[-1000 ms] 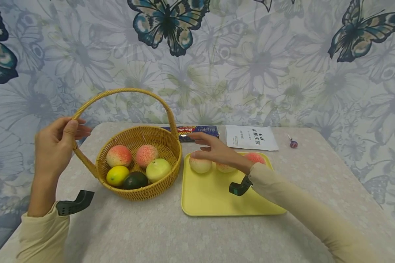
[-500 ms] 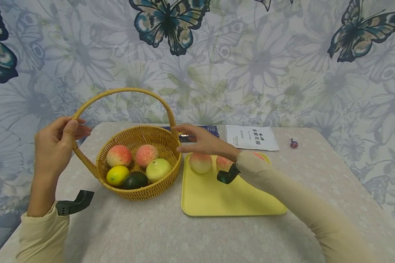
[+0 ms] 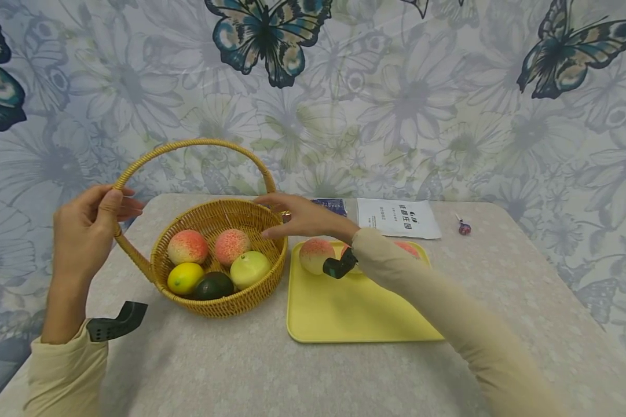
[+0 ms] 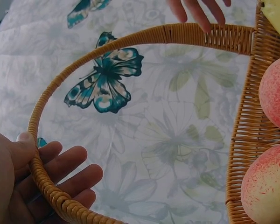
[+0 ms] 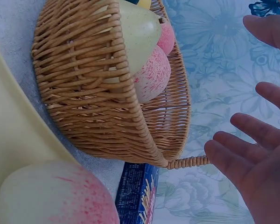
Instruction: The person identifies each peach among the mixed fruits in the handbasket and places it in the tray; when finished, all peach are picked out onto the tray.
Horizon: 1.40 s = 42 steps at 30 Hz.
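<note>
Since a second ago the right hand has left the peaches on the yellow tray and travelled left, so it now hovers at the far right rim of the wicker basket, beside the foot of the handle. Its grip is wide open, fingers straight and spread (the right wrist view shows them clear of the wicker), and it has hold of nothing.

At the left, the left hand has kept its place throughout, thumb and fingers curled round the handle's left side, so the basket lies just right of that grip. Inside the basket lie two peaches, a lemon, a dark avocado and a pale green fruit.

Three peaches stay on the tray's far edge; the left one sits just below the right wrist. On the table behind lie a blue pasta packet, a white pouch and a lollipop.
</note>
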Each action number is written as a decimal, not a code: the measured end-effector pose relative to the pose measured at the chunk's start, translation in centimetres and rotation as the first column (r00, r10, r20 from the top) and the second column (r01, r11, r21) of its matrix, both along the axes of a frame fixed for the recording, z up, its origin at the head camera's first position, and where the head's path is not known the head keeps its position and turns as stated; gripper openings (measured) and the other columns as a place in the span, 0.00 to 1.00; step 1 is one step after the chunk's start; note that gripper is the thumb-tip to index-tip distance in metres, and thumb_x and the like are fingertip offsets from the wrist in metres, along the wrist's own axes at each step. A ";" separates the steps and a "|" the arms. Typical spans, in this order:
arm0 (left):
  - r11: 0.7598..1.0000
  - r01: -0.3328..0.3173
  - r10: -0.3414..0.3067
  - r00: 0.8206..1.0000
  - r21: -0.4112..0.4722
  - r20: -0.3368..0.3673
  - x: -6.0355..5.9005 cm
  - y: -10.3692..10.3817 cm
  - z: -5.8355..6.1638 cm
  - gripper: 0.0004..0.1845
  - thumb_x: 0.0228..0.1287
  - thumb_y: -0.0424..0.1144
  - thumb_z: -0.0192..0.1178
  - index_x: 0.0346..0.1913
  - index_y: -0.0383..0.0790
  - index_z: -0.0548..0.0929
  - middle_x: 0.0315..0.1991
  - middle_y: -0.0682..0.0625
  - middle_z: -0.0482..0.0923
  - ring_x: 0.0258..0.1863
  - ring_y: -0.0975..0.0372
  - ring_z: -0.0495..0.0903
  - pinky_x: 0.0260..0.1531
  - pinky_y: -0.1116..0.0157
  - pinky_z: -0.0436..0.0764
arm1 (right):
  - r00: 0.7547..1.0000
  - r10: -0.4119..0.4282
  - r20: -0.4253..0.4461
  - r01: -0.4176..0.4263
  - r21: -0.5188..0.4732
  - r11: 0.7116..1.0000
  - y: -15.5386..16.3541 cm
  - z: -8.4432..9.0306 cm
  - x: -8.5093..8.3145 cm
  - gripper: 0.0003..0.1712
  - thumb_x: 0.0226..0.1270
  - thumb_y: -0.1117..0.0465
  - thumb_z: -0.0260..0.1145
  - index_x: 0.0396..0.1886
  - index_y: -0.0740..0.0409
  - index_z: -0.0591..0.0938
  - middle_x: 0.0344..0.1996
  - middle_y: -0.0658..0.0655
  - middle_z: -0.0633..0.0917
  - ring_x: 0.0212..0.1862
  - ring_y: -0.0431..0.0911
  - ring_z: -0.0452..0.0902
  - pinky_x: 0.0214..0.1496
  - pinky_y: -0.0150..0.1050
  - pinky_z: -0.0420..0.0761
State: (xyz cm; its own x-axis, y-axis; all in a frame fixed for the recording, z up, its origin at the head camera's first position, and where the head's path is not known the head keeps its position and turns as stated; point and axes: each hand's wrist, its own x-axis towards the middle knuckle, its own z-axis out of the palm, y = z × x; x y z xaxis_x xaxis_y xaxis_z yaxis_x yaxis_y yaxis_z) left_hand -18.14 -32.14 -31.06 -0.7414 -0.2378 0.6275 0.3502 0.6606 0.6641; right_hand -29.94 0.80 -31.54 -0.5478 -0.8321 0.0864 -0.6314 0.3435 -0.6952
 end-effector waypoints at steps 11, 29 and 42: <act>1.000 -0.007 0.007 1.000 -0.011 -0.005 -0.1 0.0 0.0 0.17 0.74 0.41 0.49 0.49 0.31 0.81 0.30 0.71 0.78 0.31 0.80 0.80 0.36 0.85 0.74 | 1.000 0.009 -0.006 -0.009 0.025 1.000 -1.7 -0.3 -1.0 0.40 0.62 0.48 0.67 0.73 0.44 0.62 0.71 0.49 0.64 0.70 0.48 0.61 0.68 0.44 0.67; 1.000 0.001 -0.001 1.000 -0.004 -0.004 -0.5 -0.3 0.3 0.16 0.74 0.40 0.49 0.48 0.30 0.81 0.30 0.73 0.78 0.31 0.81 0.80 0.36 0.85 0.74 | 1.000 0.000 0.019 -0.002 0.086 0.996 -5.4 -1.2 -2.0 0.43 0.63 0.45 0.66 0.74 0.47 0.59 0.72 0.51 0.60 0.72 0.45 0.56 0.69 0.44 0.64; 1.000 -0.007 0.007 1.000 -0.012 0.023 -0.7 -0.4 0.4 0.17 0.74 0.41 0.48 0.50 0.30 0.80 0.30 0.74 0.77 0.31 0.82 0.79 0.36 0.85 0.74 | 0.997 -0.015 0.076 0.003 0.156 0.988 -7.4 -1.3 -2.8 0.39 0.64 0.47 0.66 0.72 0.49 0.63 0.69 0.55 0.66 0.71 0.51 0.59 0.66 0.43 0.68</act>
State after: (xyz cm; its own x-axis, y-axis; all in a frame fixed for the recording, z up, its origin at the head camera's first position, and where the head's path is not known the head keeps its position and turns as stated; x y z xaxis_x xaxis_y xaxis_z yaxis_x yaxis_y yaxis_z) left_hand -18.86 -32.50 -30.71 -0.7542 -0.2357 0.6129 0.3302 0.6707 0.6642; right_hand -32.78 -6.59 -32.88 -0.5555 -0.8270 -0.0860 -0.5746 0.4566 -0.6793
